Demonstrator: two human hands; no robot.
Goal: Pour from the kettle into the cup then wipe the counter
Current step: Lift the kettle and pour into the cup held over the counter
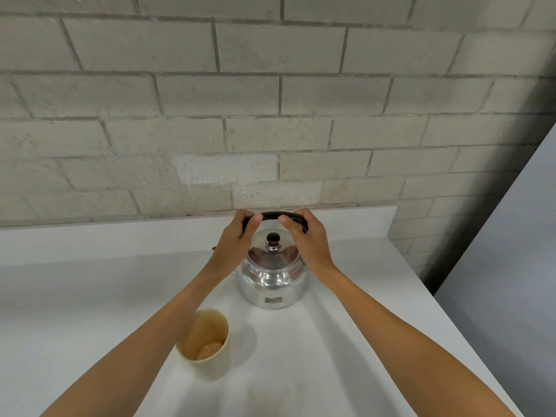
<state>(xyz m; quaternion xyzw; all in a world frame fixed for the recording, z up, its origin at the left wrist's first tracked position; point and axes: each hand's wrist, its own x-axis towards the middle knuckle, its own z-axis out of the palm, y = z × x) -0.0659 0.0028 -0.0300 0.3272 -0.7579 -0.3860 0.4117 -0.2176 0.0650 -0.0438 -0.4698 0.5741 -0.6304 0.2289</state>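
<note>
— Fingers [255, 219] of our left hand [237, 239] are curled over the near-left end of the black handle [272, 214], and those of our right hand [307, 239] are wrapped the same way around its right end. Both are clamped on it, thumbs tucked beneath.

— Where does the kettle [273, 281] sit relative to our grip?

— Directly below our fingers, upright on the white tabletop [90, 311]. Its silver body shines, and the lid carries a dark knob [273, 237] that shows in the gap between our two hands. We cannot tell whether the base has left the surface.

— And the cup [207, 341]?

— Nearer to us than our fingers and a little to the left, standing upright just under our left forearm, apart from the kettle. It is cream coloured; its inside looks tan, and something pale lies at the bottom, though we cannot tell what.

— What lies beyond our fingers?

— Just past them, a low white ledge at the back of the tabletop, then a grey brick wall [270, 100]. Off to the right of our right hand, the tabletop ends at an edge.
</note>
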